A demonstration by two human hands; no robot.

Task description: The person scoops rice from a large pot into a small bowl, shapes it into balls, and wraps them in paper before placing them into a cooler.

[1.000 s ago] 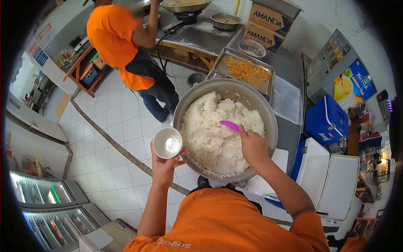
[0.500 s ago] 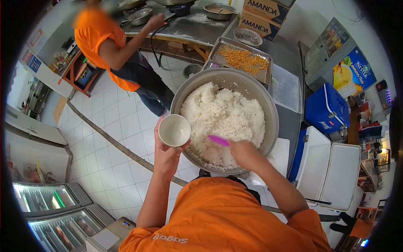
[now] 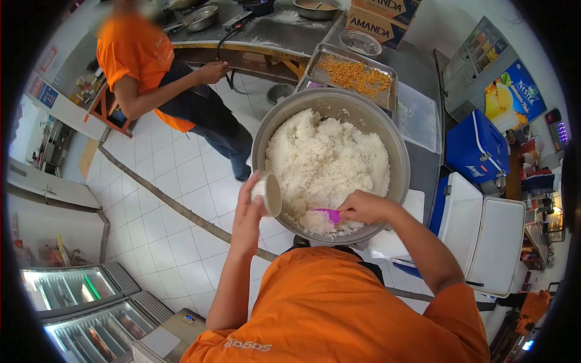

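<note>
A large round metal pot [image 3: 399,151] full of white rice [image 3: 327,157] stands in front of me. My left hand [image 3: 247,212] is wrapped round a small white cup [image 3: 267,193] at the pot's left rim. The cup is tilted, its mouth turned toward the rice. My right hand [image 3: 360,207] grips the handle of a purple scoop [image 3: 329,215], whose blade touches the rice near the pot's front edge.
A metal tray [image 3: 393,91] with orange-yellow bits lies behind the pot, near a metal bowl [image 3: 361,43]. A person [image 3: 139,66] stands at the left, holding a hose. A blue cooler [image 3: 475,148] and an open white-lined box [image 3: 463,218] are at the right.
My left hand has tipped the cup toward the rice. My right hand has brought the scoop down to the rice at the front. The other person's hand has lowered to the hose.
</note>
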